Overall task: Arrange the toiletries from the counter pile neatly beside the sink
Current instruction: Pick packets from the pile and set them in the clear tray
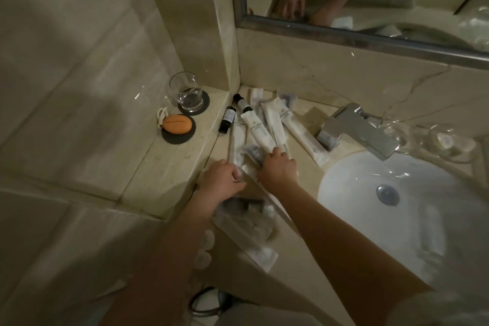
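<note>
Where both hands (248,174) meet, white sachets (264,127) fanned just beyond fingertips.

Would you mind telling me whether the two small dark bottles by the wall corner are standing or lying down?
Lying down: both dark bottles rest lengthwise on the counter.

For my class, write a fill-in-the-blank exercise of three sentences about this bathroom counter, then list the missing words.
1. The orange soap lies on a dark round ____.
2. The drinking glass stands to the ____ of the two dark bottles.
3. The right hand rests on white ____ beside the sink.

Missing words: coaster; left; packets
</note>
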Available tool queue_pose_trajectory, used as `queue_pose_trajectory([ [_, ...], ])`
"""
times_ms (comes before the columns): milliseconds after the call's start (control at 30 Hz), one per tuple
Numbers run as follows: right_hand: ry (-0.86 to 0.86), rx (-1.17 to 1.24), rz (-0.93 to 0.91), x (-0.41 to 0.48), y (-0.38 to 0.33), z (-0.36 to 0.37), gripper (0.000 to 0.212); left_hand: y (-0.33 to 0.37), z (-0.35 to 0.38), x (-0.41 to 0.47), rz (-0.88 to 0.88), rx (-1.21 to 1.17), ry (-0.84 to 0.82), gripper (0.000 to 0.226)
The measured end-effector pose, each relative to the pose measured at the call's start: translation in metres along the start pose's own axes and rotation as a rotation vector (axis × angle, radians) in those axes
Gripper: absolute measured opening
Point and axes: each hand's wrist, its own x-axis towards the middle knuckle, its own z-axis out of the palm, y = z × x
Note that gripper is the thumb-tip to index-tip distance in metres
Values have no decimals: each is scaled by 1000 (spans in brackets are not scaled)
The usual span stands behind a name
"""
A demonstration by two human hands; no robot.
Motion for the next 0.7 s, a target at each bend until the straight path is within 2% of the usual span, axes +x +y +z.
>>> queue_pose_trajectory([
  [133,-10,-8,-13,4,1,-6,33,-7,7,-8,81,114,-249,57],
  [200,2,50,-9,5,8,-6,33,-8,14,-12,104,207,-288,62],
  [300,-41,173,17,10,23,-6,36,-9,20,-16,133,212,-252,55],
  [400,-30,316,28,5,35,-9,35,-2,19,-19,136,222,-226,36],
  [467,35,514,26,-4,41,-12,28,4,16,-21,111,243,-201,26],
  [567,84,837,47,-24,48,-19,20,8,15,-23,64,218,-200,24],
  [633,83,1024,79,-37,51,-23,25,10,14,-25,38,198,-221,22],
  [700,6,1320,130,-49,55,-25,28,13,13,-26,29,215,-235,12],
])
